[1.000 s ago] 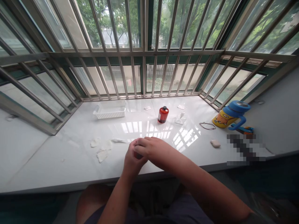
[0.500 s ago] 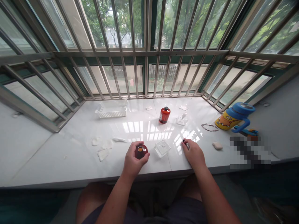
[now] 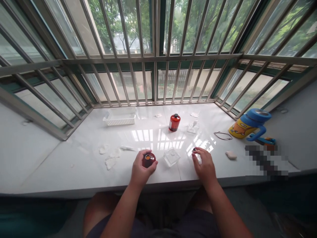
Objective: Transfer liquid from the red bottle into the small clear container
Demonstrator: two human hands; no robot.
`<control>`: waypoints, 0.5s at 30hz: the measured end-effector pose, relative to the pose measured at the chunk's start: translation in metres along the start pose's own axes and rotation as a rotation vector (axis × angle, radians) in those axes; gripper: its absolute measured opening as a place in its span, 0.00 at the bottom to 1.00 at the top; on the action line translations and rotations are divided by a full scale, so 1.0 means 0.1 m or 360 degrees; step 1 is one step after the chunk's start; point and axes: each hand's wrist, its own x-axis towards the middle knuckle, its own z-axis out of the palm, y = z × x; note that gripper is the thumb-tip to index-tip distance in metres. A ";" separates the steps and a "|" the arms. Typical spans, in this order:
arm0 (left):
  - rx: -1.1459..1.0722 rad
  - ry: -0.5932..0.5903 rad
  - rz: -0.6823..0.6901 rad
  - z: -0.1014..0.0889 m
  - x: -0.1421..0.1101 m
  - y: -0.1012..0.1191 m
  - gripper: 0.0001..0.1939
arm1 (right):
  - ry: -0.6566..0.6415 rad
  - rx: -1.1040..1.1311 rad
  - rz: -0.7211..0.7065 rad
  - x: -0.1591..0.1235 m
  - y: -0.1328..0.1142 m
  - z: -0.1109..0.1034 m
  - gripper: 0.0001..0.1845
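Observation:
My left hand (image 3: 140,168) is wrapped round a dark red-brown glass bottle (image 3: 149,160), whose open mouth, orange inside, tilts toward me. Just right of it, a clear square glass container (image 3: 171,157) stands on the white ledge. My right hand (image 3: 205,165) is low over the ledge, thumb and index finger spread apart. A small black cap (image 3: 194,150) sits at the tip of its index finger, touching or nearly so. Farther back stands a red bottle with a black cap (image 3: 174,123), upright. Behind my right hand is a small clear glass piece (image 3: 193,127).
A white perforated basket (image 3: 120,120) stands back left. Crumpled white tissue (image 3: 111,158) lies left of my hands. To the right are a thin cord loop (image 3: 223,135), a pale stone-like piece (image 3: 231,155) and a blue and yellow flask (image 3: 249,124). Metal bars (image 3: 155,79) close off the window.
My right thumb and index finger have parted from their closed grip, leaving the black cap at the fingertip. My left hand keeps the brown bottle in nearly the same place.

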 end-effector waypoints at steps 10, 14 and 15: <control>0.0012 -0.0048 -0.0030 -0.02 0.02 0.04 0.23 | -0.0669 0.0671 0.0486 -0.08 -0.71 0.53 0.55; 0.0006 -0.0036 -0.0031 -0.02 0.01 0.04 0.23 | -0.0615 0.0575 0.0565 -0.05 -0.76 0.60 0.47; 0.0004 -0.0031 -0.0027 -0.01 0.01 0.03 0.23 | -0.0615 0.0561 0.0568 -0.05 -0.76 0.59 0.47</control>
